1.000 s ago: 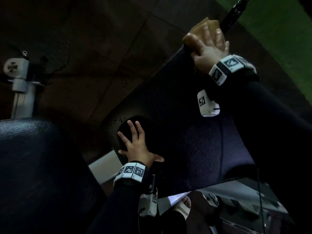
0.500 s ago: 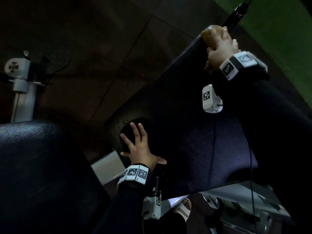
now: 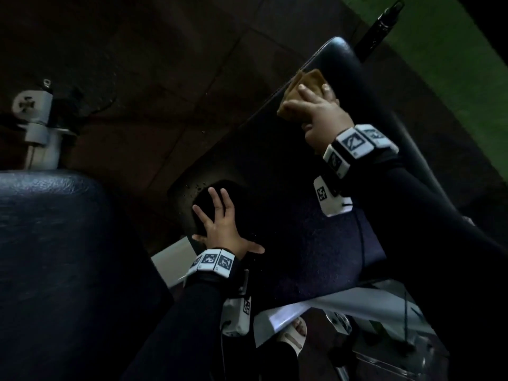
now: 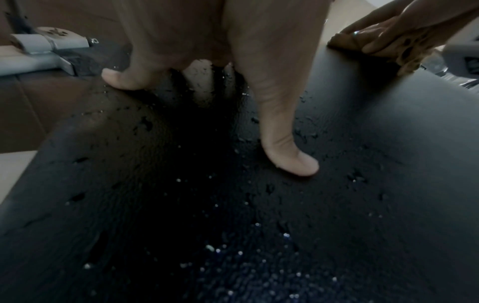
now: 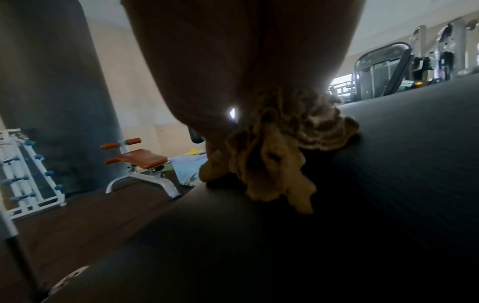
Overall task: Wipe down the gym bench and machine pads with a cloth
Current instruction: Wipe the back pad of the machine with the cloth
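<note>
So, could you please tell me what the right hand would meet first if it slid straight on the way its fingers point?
Probably nothing solid: the right hand presses the cloth on the bench pad near its far end. Beyond that rounded end only floor shows, though depth is hard to judge.

To the left we saw a white metal bracket [image 3: 32,105] on its post, standing over the dark brown tiled floor [image 3: 165,64]. A strip of green flooring [image 3: 453,64] ran along the far right, with a black pole [image 3: 380,20] slanting across its edge. Farther off, on the left, stood a small bench with a brown seat [image 5: 141,157] on a white frame, a white rack [image 5: 26,170] beside a dark column [image 5: 51,92], and weight machines [image 5: 383,71] at the far right.
</note>
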The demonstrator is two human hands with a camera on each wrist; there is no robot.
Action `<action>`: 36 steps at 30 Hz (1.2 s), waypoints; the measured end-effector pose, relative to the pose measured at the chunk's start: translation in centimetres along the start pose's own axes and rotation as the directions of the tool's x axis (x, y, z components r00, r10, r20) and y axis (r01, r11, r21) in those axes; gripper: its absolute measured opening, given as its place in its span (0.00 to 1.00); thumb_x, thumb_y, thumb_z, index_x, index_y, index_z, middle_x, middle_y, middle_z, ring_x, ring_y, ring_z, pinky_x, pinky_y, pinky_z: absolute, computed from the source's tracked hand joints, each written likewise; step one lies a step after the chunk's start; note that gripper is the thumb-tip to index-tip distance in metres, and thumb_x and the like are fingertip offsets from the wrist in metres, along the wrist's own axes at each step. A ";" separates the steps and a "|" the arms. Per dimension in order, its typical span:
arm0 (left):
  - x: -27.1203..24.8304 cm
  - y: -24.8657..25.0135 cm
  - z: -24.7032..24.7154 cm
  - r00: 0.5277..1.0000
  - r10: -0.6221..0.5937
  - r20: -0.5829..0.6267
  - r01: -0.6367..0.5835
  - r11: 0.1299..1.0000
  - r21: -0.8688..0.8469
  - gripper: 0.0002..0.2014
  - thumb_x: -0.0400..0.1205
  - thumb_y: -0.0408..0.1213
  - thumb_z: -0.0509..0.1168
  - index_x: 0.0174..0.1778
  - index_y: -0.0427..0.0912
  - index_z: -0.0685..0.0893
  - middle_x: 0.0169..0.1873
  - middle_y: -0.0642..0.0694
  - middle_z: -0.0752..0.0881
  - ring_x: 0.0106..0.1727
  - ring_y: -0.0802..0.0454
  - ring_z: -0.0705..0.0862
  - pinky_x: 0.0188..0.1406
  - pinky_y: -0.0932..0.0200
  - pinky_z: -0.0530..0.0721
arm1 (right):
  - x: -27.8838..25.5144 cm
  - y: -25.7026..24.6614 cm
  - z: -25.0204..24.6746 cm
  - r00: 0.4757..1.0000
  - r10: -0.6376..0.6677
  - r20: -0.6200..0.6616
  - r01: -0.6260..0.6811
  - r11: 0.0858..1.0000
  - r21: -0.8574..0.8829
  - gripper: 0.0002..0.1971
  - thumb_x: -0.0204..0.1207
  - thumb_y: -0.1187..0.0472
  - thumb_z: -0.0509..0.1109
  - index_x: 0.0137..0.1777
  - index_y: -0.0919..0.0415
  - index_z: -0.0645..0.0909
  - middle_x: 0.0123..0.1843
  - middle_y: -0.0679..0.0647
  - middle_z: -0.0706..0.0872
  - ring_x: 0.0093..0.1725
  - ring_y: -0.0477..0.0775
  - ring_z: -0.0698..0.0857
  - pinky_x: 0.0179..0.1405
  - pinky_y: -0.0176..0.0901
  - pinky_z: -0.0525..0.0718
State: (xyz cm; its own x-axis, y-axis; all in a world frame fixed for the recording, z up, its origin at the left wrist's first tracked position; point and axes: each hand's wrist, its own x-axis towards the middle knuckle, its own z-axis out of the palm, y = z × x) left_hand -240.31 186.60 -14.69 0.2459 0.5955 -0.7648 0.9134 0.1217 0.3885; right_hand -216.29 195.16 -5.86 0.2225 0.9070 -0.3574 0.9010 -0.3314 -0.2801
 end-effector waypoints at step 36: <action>-9.3 7.1 13.3 0.930 0.282 -0.235 -0.266 0.959 0.098 0.35 0.83 0.62 0.43 0.83 0.52 0.41 0.80 0.55 0.31 0.81 0.47 0.29 0.79 0.34 0.40 | -21.2 9.6 9.1 0.943 0.333 -0.018 -0.332 0.933 -0.137 0.42 0.77 0.31 0.47 0.76 0.41 0.20 0.76 0.47 0.15 0.74 0.52 0.15 0.67 0.58 0.14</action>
State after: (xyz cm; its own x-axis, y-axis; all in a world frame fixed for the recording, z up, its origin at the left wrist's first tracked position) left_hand -231.82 171.35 -11.64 0.4099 0.7749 -0.4811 0.8425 -0.1196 0.5253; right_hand -215.75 170.38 -9.13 0.5165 0.7493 -0.4145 0.8178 -0.5751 -0.0205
